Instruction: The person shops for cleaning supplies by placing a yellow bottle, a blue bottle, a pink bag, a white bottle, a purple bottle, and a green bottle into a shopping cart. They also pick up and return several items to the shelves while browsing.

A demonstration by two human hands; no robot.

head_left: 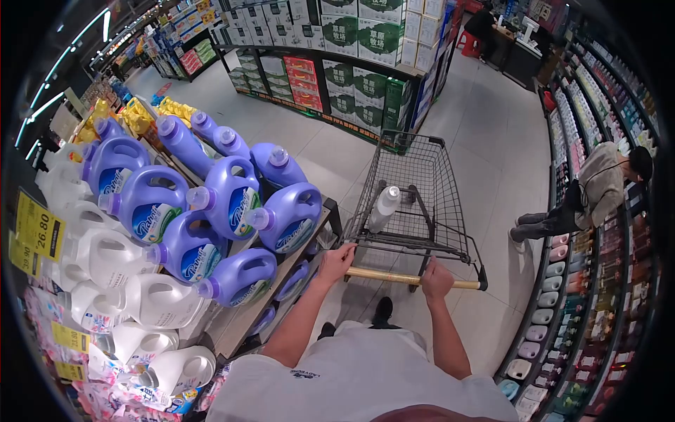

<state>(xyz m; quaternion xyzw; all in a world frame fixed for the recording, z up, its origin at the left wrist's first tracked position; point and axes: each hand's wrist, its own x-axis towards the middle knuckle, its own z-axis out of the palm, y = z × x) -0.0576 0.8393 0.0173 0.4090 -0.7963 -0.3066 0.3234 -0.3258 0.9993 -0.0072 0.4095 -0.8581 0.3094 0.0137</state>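
Observation:
A wire shopping cart (450,200) stands in front of me, with a yellowish push bar (383,275) across its near end. My left hand (337,263) is closed around the left end of that bar. Farther right, my right hand (436,279) grips the same bar near its right end. Inside the basket lies a pale bottle with a white cap (384,210), tilted toward the left side. Just left of the cart, purple detergent jugs (294,219) are stacked on a display close to my left hand.
White jugs (163,301) and yellow price signs (38,235) fill the left display. Green-and-white cartons (380,42) are stacked ahead. A person in a light top (603,184) stands by the right shelves (562,274). Another person (482,24) sits near a counter at the back.

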